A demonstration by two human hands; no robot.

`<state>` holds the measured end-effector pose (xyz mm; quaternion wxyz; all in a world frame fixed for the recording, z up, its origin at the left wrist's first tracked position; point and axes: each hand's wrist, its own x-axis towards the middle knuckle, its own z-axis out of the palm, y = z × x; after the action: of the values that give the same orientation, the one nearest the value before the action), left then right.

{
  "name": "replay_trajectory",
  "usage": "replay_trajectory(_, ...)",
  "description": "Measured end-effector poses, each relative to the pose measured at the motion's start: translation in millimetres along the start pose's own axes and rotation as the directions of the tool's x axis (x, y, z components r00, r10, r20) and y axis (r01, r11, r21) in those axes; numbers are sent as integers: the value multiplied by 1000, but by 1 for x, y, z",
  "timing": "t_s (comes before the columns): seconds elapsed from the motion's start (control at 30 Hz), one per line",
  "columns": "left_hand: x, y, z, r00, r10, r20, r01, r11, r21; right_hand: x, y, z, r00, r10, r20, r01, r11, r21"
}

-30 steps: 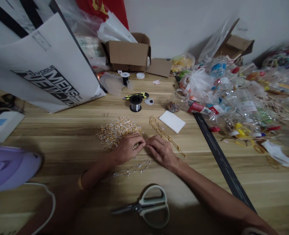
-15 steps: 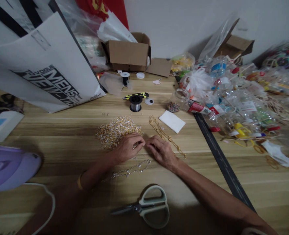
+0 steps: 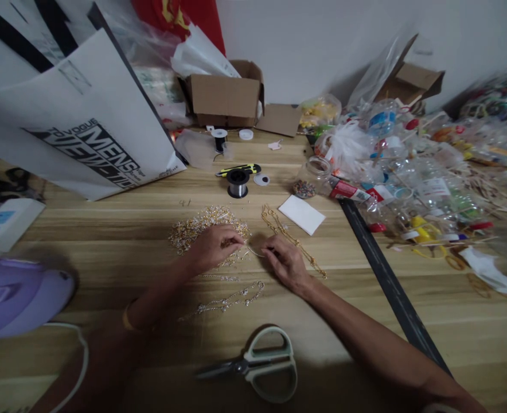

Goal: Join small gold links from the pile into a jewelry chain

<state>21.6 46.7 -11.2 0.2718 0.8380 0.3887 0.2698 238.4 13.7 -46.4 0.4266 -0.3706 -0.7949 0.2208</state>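
Note:
My left hand (image 3: 217,246) is closed in a pinch at the right edge of a pile of small gold and silver beads or links (image 3: 206,223). A thin pale strand (image 3: 254,251), chain or wire I cannot tell, runs from its fingertips to my right hand (image 3: 285,261), which pinches the other end. Beyond the right hand lies a gold chain (image 3: 296,242). Nearer me, a silver beaded chain (image 3: 231,298) rests on the wooden table, with a shorter silver chain (image 3: 221,277) just above it.
Large scissors (image 3: 270,362) lie at the front. Behind the pile are a wire spool (image 3: 237,183), a yellow-black utility knife (image 3: 249,168) and a bead jar (image 3: 312,178). A white paper (image 3: 302,214) lies right of centre. Plastic bottles (image 3: 429,186) crowd the right; a paper bag (image 3: 85,126) stands left.
My hands have moved apart, the left one shifting left, and the thin strand between them has come into sight. The short silver chain below the left hand now shows more fully.

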Motion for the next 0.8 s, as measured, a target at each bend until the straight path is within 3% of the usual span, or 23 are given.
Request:
replay_trajectory(0.23, -4, 6, 11, 962, 160, 221, -221, 932, 289, -1, 2, 2, 1000, -1, 3, 1, 1000, 1)
replay_trajectory(0.8, -6, 4, 20, 929, 216, 299, -340, 816, 468, 0, 1, 2, 1000, -2, 10, 2, 1000, 8)
